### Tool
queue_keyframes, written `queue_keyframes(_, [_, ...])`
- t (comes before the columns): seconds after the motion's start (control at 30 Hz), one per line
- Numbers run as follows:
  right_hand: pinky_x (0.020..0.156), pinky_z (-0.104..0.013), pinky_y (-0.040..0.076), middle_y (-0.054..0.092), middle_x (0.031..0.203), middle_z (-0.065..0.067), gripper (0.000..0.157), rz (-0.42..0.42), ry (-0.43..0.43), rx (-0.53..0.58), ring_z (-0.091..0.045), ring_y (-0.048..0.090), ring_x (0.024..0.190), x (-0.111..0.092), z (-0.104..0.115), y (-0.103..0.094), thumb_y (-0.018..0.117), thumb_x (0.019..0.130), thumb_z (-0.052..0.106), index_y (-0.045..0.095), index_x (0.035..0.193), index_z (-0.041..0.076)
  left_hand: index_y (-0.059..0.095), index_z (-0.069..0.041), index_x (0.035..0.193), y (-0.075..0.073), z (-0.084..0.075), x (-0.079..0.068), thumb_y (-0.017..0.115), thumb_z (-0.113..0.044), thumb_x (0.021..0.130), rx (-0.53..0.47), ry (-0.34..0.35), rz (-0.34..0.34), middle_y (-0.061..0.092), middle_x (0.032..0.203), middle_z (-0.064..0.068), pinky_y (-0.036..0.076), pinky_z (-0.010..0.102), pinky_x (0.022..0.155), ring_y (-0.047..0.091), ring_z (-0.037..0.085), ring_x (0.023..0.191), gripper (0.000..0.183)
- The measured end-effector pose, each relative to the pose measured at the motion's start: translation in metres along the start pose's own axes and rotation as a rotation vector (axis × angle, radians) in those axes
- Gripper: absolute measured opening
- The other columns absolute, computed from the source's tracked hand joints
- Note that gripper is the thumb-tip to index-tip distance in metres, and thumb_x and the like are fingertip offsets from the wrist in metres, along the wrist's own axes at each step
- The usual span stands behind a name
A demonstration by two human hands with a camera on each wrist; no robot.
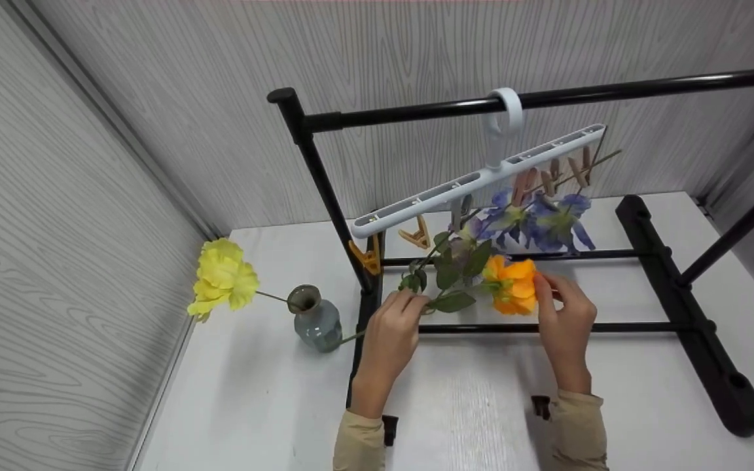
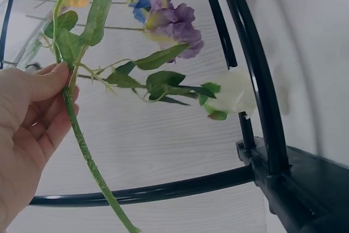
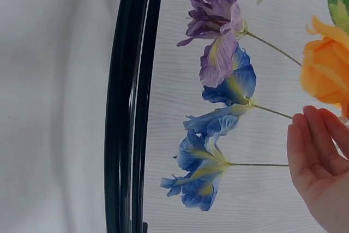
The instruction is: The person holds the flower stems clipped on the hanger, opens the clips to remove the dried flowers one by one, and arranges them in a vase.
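An orange artificial rose [image 1: 514,288] lies sideways in front of the hanging flowers. My left hand [image 1: 392,327] pinches its green leafy stem [image 2: 90,156] just below the leaves. At the bloom, my right hand [image 1: 565,314] pinches the outer petals with thumb and fingertips; in the right wrist view the thumb is hidden. Close behind hang blue irises [image 3: 202,173] and a purple flower [image 3: 218,17], held by clothespins [image 1: 524,186] on a white hanger [image 1: 436,196]. A white flower [image 2: 232,94] with green leaves also shows in the left wrist view.
A black rack [image 1: 416,116] carries the hanger on its top bar, its lower bars crossing near my hands. Orange clothespins [image 1: 367,255] hang at the hanger's left end. To the left stands a grey-blue glass vase [image 1: 318,324] with a yellow flower [image 1: 223,278].
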State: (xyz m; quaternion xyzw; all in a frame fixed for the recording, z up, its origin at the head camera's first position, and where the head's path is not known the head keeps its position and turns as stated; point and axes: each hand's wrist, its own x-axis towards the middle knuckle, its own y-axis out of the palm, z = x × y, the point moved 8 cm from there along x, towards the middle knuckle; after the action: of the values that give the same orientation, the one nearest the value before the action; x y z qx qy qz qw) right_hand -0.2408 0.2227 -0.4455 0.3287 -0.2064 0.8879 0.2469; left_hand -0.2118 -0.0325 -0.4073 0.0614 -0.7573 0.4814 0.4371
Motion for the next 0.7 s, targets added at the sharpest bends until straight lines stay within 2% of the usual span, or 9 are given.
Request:
queue_keyframes(0.13, [0.077,-0.006,0.046,0.074,0.085,-0.02,0.008,-0.009,0.011,-0.006,-0.021,0.067,0.077,-0.001,-0.002,0.0,0.066,0.095,-0.011,0.074,0.094,-0.011,0.074,-0.004,0.094,-0.012,0.006,-0.003,0.081,0.007,0.085,-0.086,-0.046,-0.043,0.068,0.091,0.007,0.058,0.028,0.073,0.068,0.021,0.083,0.016])
queue_keyframes(0.3, [0.072,-0.006,0.045,0.074,0.078,-0.016,0.011,-0.01,0.006,0.013,-0.021,0.069,0.071,0.0,-0.007,0.003,0.066,0.094,-0.012,0.076,0.091,-0.008,0.073,-0.003,0.097,-0.021,0.017,-0.01,0.08,0.003,0.088,-0.24,-0.165,-0.072,0.066,0.09,0.005,0.057,0.024,0.066,0.067,0.016,0.079,0.013])
queue_keyframes(0.4, [0.071,-0.005,0.044,0.074,0.076,-0.015,0.012,-0.008,0.005,0.01,-0.02,0.069,0.07,-0.001,-0.009,0.004,0.066,0.094,-0.012,0.076,0.089,-0.007,0.073,-0.002,0.098,-0.021,0.023,-0.015,0.078,0.003,0.089,-0.363,-0.25,-0.047,0.066,0.09,0.005,0.056,0.023,0.062,0.066,0.014,0.077,0.012])
queue_keyframes(0.5, [0.071,-0.005,0.044,0.074,0.075,-0.015,0.013,0.005,-0.001,0.01,-0.025,0.068,0.068,0.0,-0.008,0.004,0.066,0.094,-0.011,0.076,0.088,-0.007,0.073,-0.002,0.099,-0.019,0.028,-0.021,0.078,0.001,0.09,-0.472,-0.343,-0.008,0.067,0.089,0.004,0.056,0.024,0.062,0.067,0.014,0.077,0.01])
queue_keyframes(0.7, [0.07,-0.006,0.043,0.074,0.075,-0.015,0.014,0.041,-0.019,-0.004,-0.032,0.069,0.066,-0.001,-0.003,0.004,0.066,0.095,-0.009,0.076,0.087,-0.006,0.075,-0.002,0.101,-0.012,0.045,-0.037,0.077,-0.003,0.092,-0.585,-0.578,0.039,0.071,0.089,0.003,0.055,0.027,0.066,0.065,0.014,0.076,0.009])
